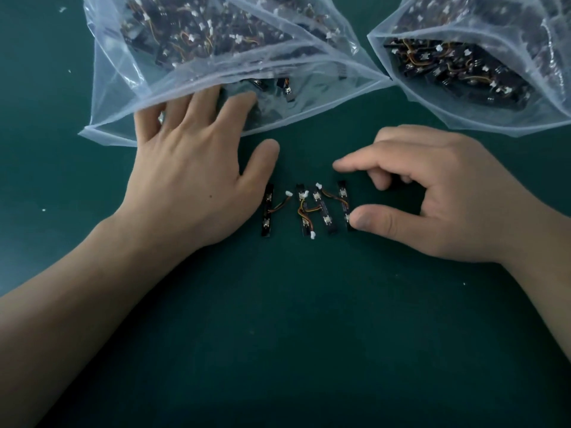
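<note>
My left hand lies spread and flat, its fingertips pushed into the mouth of the nearer clear bag and its thumb stretched toward the leftmost board. My right hand is arched. The thumb tip rests against the near end of the rightmost board, the forefinger hovers just past its far end, and nothing is gripped.

The four small boards sit in a row at the middle of the surface, between my hands, each trailing short wires with a white plug.

I think the main risk is my thumb. If it pushes sideways, the rightmost board could slide into its neighbour, and the wires already cross there, so one lifted board may drag another along.

My left fingers could also tug the bag toward me and spill loose pieces from its mouth into the row.

A second bag lies toward the far right corner, well clear of my hands.

I can read no brand, label or lettering; any print on the boards is too small, and the bags look plain.
</note>
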Motion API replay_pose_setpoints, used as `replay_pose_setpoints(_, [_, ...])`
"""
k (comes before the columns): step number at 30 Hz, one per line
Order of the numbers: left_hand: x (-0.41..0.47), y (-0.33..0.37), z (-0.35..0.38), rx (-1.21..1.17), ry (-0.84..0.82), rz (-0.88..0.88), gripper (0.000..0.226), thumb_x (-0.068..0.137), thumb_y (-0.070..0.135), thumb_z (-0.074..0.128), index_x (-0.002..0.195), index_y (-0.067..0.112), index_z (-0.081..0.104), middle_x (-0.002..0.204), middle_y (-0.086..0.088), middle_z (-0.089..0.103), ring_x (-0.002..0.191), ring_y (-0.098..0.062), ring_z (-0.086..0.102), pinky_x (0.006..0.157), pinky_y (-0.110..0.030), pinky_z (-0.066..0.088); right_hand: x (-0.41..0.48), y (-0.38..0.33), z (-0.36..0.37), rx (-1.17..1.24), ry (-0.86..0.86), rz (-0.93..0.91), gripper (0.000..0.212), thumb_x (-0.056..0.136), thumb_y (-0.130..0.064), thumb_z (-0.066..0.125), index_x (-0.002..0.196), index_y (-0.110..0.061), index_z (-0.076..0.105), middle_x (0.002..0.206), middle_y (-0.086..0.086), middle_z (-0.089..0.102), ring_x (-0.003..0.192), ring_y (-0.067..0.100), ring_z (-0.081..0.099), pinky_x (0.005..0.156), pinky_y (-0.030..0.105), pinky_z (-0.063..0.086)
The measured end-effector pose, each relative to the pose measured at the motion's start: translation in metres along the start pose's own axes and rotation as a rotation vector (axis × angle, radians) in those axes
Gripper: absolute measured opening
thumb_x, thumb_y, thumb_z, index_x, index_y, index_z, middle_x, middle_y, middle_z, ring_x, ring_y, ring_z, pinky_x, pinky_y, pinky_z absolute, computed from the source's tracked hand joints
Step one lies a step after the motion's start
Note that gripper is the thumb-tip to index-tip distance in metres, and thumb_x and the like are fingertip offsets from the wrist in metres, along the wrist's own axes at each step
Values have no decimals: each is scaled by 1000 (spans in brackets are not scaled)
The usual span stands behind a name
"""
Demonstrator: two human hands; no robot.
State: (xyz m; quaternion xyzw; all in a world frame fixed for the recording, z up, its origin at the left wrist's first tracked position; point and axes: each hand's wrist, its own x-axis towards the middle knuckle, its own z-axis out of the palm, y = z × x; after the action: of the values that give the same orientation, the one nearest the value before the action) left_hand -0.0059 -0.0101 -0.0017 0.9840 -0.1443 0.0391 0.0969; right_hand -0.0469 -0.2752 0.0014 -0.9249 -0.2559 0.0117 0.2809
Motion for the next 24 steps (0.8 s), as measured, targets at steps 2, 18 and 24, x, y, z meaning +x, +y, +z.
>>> replay_pose_setpoints(2, [0, -1, 0, -11, 13, -4, 65, 101, 60, 35, 153, 24, 46, 154, -2, 48, 146, -29, 38, 123, -44, 16, 0, 0, 1, -2, 7, 3, 50, 96, -63, 58, 128, -27, 71, 87, -13, 53, 82, 9, 54, 68, 44, 49])
replay_pose_setpoints(18, [4, -11, 4, -216, 159, 180, 30, 101, 13, 58, 125, 18, 76, 128, 2, 69, 123, -32, 61, 114, -48, 40, 0, 2, 2, -3, 40, 20, 43, 100, -57, 54, 123, -26, 73, 85, -13, 53, 79, 11, 54, 66, 46, 48])
replay_pose_setpoints(24, [3, -9, 6, -283, 241, 248, 22, 95, 3, 66, 107, 17, 78, 105, 7, 70, 99, -27, 63, 98, -49, 51, 0, 4, 4, 33, 95, 10, 38, 105, -50, 51, 124, -24, 72, 85, -18, 55, 76, 9, 56, 62, 44, 48])
